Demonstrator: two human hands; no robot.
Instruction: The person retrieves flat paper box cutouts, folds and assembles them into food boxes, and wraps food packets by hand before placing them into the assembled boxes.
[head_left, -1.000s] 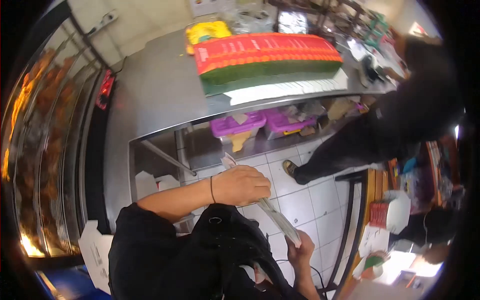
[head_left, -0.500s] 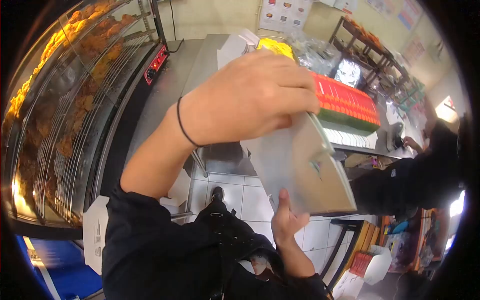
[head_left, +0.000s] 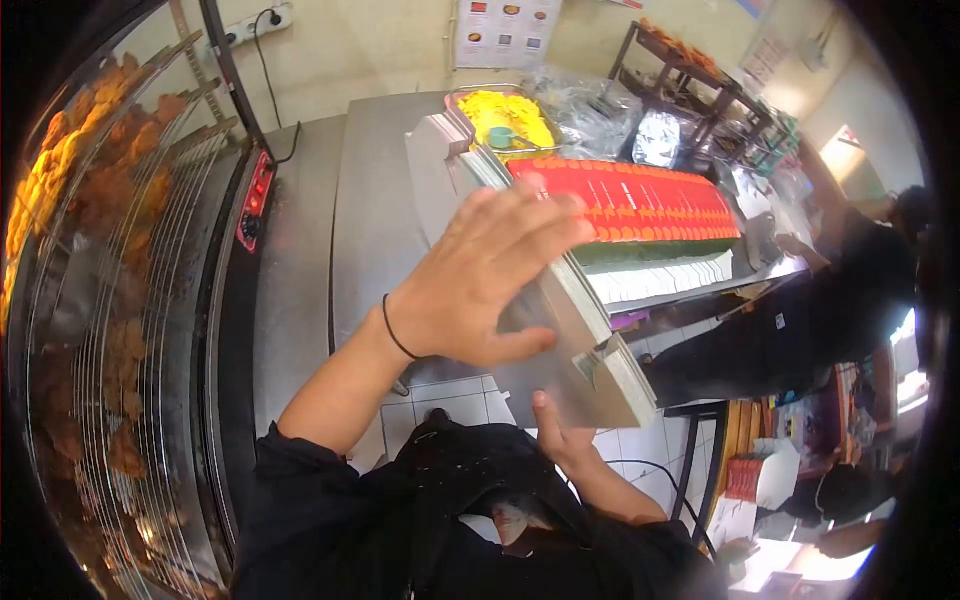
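Note:
A thick stack of flat grey-white cardboard sheets (head_left: 570, 325), perhaps flattened boxes, is tilted in front of me, its layered edges facing right. My right hand (head_left: 565, 440) holds the stack's lower end, with the thumb on the near face and the fingers hidden behind. My left hand (head_left: 490, 275), with a black band at the wrist, lies against the upper part with fingers spread. Just beyond the stack, a long row of red-and-orange printed cartons (head_left: 630, 200) stands on the steel table (head_left: 375, 190).
A heated display cabinet (head_left: 120, 330) with fried chicken pieces is at the left. Behind the stack are a tray of yellow food (head_left: 500, 115) with a green scoop and crumpled clear plastic (head_left: 590, 105). A co-worker in black (head_left: 790, 320) stands at the right.
My left hand has gone from a closed grip on the cardboard's top edge to spread fingers. More layers now show in the stack. The view has shifted, uncovering the yellow food tray.

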